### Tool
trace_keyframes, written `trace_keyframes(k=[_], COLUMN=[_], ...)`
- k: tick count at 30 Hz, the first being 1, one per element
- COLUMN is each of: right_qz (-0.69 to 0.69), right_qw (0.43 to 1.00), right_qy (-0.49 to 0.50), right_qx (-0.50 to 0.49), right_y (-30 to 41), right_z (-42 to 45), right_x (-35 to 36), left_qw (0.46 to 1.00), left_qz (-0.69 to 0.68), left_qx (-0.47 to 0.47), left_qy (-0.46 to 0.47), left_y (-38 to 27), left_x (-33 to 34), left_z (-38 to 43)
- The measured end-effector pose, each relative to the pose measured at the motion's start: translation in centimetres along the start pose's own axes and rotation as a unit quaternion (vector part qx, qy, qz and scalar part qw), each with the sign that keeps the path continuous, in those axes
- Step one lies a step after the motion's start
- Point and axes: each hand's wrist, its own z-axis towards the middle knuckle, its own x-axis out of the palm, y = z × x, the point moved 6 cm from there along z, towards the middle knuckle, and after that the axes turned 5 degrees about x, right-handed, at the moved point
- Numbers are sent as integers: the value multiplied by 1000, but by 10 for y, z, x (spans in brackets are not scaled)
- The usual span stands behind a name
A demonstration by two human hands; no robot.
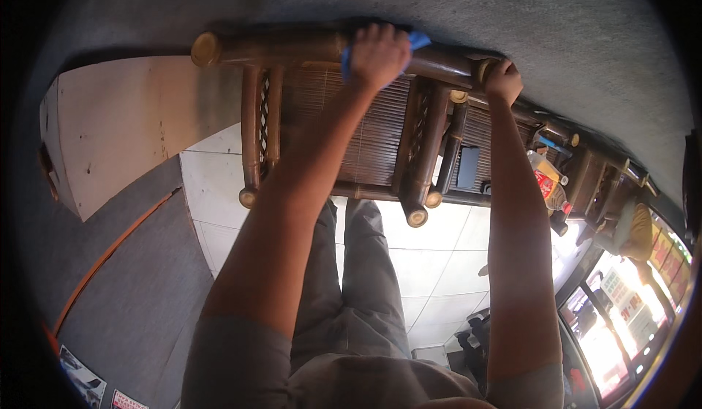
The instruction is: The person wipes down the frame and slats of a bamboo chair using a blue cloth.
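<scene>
A dark bamboo chair (378, 129) with a slatted surface stands before me against a grey wall. Along its top runs a thick bamboo rail (274, 47) with a pale cut end. My left hand (380, 55) presses a blue cloth (419, 39) onto this rail, and parts of the cloth stick out around the fingers. Farther right, my right hand (504, 81) is curled at the rail's right end. Its fingertips are partly hidden, but it appears to grip the bamboo there.
Another bamboo seat adjoins on the right, bearing a flat blue-grey object (468, 167) and plastic bottles (551, 189). A pale wooden box (126, 129) is at left. White tiles (433, 272) cover the floor. A partly visible person (630, 233) is near the bright window (614, 305).
</scene>
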Motion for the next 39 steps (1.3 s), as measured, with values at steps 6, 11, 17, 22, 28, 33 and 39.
trace_keyframes(k=[6, 11, 17, 22, 28, 33, 39], right_qz=[-23, -16, -35, -23, -40, -31, -37], right_qw=[1000, 1000, 999, 1000, 998, 999, 999], right_qy=[-5, -11, 15, 11, 30, 13, 11], right_qx=[9, -12, 22, 11, 38, 30, 32], right_y=[1, 3, -2, 3, 0, 3, 3], right_z=[3, 0, 2, 0, 2, 0, -1], right_x=[2, 0, 0, -2, 1, -1, -2], left_qw=[995, 990, 984, 975, 972, 993, 993], left_qz=[66, 87, 78, -143, -165, -105, -97], left_qx=[-66, -108, -149, -160, -164, -55, -20], left_qy=[-20, 13, 53, -55, 5, -1, -61], left_y=[89, 140, 137, 122, 111, 97, 81], left_x=[-27, -46, -36, -57, -87, -123, -154], left_z=[-23, -33, -29, -26, -23, -26, -39])
